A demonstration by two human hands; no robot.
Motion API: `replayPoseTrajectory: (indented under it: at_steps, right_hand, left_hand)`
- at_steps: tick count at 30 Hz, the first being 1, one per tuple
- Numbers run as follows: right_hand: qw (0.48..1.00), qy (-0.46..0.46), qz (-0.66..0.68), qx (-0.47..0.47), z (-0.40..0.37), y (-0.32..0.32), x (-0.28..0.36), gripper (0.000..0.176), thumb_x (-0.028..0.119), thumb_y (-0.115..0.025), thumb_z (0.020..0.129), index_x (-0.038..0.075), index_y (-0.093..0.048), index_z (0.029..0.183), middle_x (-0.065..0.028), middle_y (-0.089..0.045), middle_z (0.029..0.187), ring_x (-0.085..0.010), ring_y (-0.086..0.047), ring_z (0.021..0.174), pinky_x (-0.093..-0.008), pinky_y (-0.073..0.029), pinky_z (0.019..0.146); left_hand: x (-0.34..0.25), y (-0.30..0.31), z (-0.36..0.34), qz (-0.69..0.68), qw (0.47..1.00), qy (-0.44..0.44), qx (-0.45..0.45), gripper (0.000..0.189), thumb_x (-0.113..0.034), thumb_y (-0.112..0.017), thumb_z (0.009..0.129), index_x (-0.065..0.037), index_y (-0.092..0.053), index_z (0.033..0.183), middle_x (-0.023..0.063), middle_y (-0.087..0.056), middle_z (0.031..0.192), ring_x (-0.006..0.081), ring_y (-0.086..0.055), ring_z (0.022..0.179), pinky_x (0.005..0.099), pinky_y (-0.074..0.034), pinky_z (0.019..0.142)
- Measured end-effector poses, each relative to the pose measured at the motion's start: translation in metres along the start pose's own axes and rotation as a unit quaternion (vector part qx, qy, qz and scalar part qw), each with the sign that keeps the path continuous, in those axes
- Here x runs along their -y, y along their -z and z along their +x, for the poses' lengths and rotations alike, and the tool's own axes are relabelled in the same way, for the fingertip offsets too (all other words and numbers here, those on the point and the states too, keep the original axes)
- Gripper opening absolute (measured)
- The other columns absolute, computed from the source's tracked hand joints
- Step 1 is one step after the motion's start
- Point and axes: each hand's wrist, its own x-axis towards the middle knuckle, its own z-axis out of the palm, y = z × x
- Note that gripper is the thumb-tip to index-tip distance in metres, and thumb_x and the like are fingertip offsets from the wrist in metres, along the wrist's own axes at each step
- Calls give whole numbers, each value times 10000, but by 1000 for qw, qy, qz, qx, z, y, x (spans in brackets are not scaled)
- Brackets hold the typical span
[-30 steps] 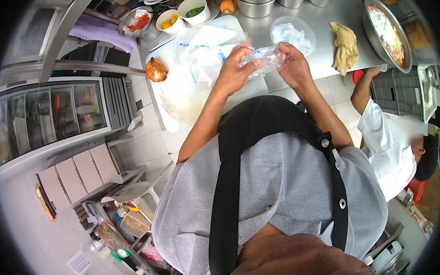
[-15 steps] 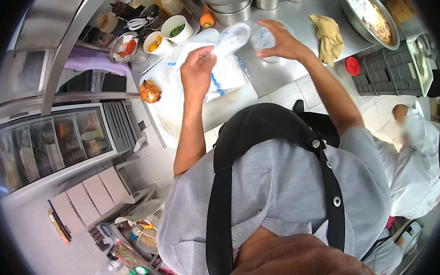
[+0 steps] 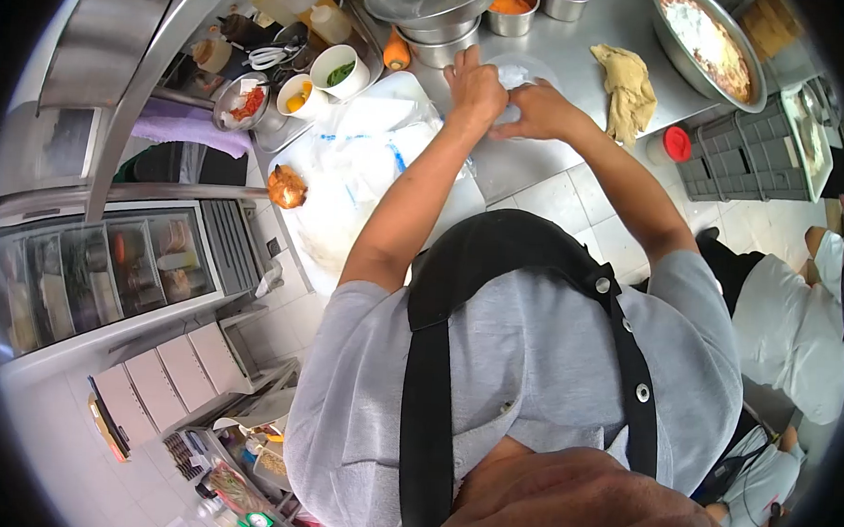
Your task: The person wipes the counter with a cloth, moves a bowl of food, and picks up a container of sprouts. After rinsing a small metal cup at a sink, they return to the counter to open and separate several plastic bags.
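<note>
Beside the round clear tub [image 3: 546,73] at the counter's front edge, my left hand [image 3: 479,92] is bent over, its thumb side hidden, and seems to pinch a crumpled clear plastic bag [image 3: 513,75] at the tub. My right hand [image 3: 537,111] curls round the tub's near side, thumb towards my left hand. The two hands nearly touch. Clear plastic sheets with blue print [image 3: 394,157] lie on the white cutting board [image 3: 324,245] to the left. A browned round item [image 3: 287,187] sits at the board's left edge.
Behind my hands stand stacked metal bowls [image 3: 433,5], a carrot [image 3: 395,50] and a pot of orange food [image 3: 511,11]. White cups [image 3: 340,71] are at the left. To the right are a yellow cloth [image 3: 625,89], a large bowl [image 3: 709,50], a grey crate [image 3: 742,150] and a co-worker [image 3: 791,322].
My left hand has moved right and forward with the clear plastic to the tub, next to my right hand. My right hand has come slightly nearer and lower. The co-worker has shifted.
</note>
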Motion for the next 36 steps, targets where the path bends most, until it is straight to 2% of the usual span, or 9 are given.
replayPoseTrajectory:
  at_steps: [5, 10, 12, 14, 17, 20, 24, 27, 36]
  right_hand:
    - [991, 52, 20, -123, -9, -4, -5, 881, 550, -729, 644, -6, -480, 1281, -213, -493, 1302, -337, -427, 1250, -442, -300, 1040]
    - [996, 38, 12, -78, -1, -6, -10, 786, 507, -737, 673, -5, -533, 1233, -209, -507, 1288, -343, -445, 1233, -413, -332, 1029]
    - [987, 53, 76, -130, -10, 11, 6, 694, 444, -730, 715, -10, -548, 1207, -200, -516, 1280, -343, -466, 1212, -399, -366, 1004]
    - [970, 77, 158, -170, -16, 24, 28, 555, 346, -706, 784, -19, -560, 1176, -179, -534, 1263, -330, -507, 1170, -376, -417, 957]
    - [951, 100, 272, -109, -11, 25, 52, 532, 366, -700, 791, -1, -577, 1157, -159, -546, 1251, -290, -509, 1178, -367, -412, 960]
    - [926, 90, 342, -135, 9, 10, 64, 603, 353, -706, 795, -14, -516, 1234, -171, -526, 1277, -258, -497, 1190, -365, -395, 987]
    - [876, 123, 404, -233, 49, -4, 91, 679, 344, -716, 791, -37, -455, 1289, -163, -502, 1303, -261, -473, 1212, -365, -369, 1017]
    - [790, 155, 572, -153, 65, -4, 106, 586, 327, -701, 811, -31, -512, 1235, -104, -563, 1228, -224, -531, 1135, -363, -414, 963]
    - [788, 39, 611, 67, 48, 4, 80, 170, 230, -635, 872, 75, -656, 938, 27, -633, 841, -46, -550, 739, -223, -445, 696]
  left_hand:
    - [28, -46, 5, 33, 989, 112, 86, 367, -143, -566, 787, -120, -657, 1142, 180, -202, 1503, 335, -171, 1392, 557, -120, 1103]
    - [76, 15, -7, -227, 970, 58, -58, 303, -172, -589, 804, -158, -671, 1095, 173, -432, 1379, 311, -408, 1275, 404, -307, 1070]
    - [112, 53, -38, -152, 980, 49, -120, 445, -83, -623, 737, -147, -615, 1178, 172, -511, 1296, 328, -484, 1187, 379, -349, 1042]
    - [159, 49, -58, 55, 984, 167, 5, 528, -98, -602, 721, -185, -580, 1241, 145, -449, 1364, 327, -344, 1297, 467, -285, 1056]
    - [188, 56, -77, 97, 992, 75, 8, 314, -144, -617, 737, -114, -644, 1048, 122, -534, 1272, 312, -410, 1245, 547, -207, 1064]
    - [149, 117, -75, -66, 994, 88, 14, 217, -154, -623, 766, -92, -644, 973, 150, -628, 1087, 313, -541, 1062, 489, -322, 996]
    - [114, 165, -73, -284, 952, 108, -15, 148, -109, -669, 820, -39, -616, 938, -9, -628, 847, 70, -555, 787, 220, -436, 686]
    - [105, 180, -69, -389, 911, 130, 40, 154, -95, -663, 832, -15, -605, 950, -7, -629, 847, 68, -562, 782, 211, -436, 703]
    - [123, 147, -77, -380, 921, 86, 16, 403, -119, -729, 777, 9, -550, 1114, 61, -609, 1034, 123, -559, 940, 253, -447, 819]
